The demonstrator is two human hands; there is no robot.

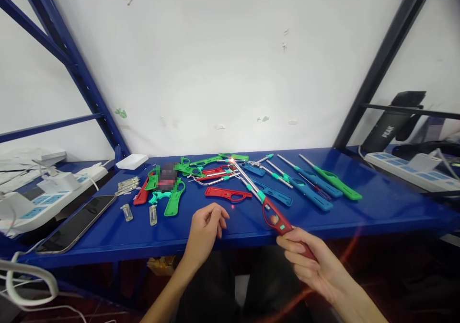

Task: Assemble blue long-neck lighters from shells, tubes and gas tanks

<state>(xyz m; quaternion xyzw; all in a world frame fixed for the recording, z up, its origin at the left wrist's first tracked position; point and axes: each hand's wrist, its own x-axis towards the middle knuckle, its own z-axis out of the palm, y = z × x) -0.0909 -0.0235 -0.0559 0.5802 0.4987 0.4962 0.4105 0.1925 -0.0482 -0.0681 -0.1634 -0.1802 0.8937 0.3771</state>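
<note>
My right hand (311,260) is closed around the handle of a red gas lighter (279,213) with a green collar and a long metal tube. The lighter points up and to the left, with a bright flame (233,161) at its tip. My left hand (206,229) rests over the table's front edge, its fingers loosely curled, with nothing visible in them. Just beyond it lies a red handle half (224,193). Several assembled blue lighters (311,193) and a green lighter (338,181) lie at the right. Metal tubes with wires (219,180) are heaped behind.
On the blue table (201,244), green handle halves (174,201) lie left of centre beside a partly pixelated patch. Clear fuel tanks (153,215) lie near them. A phone (77,222) and a power strip (53,201) are at the left. A black bottle (386,126) leans at the right.
</note>
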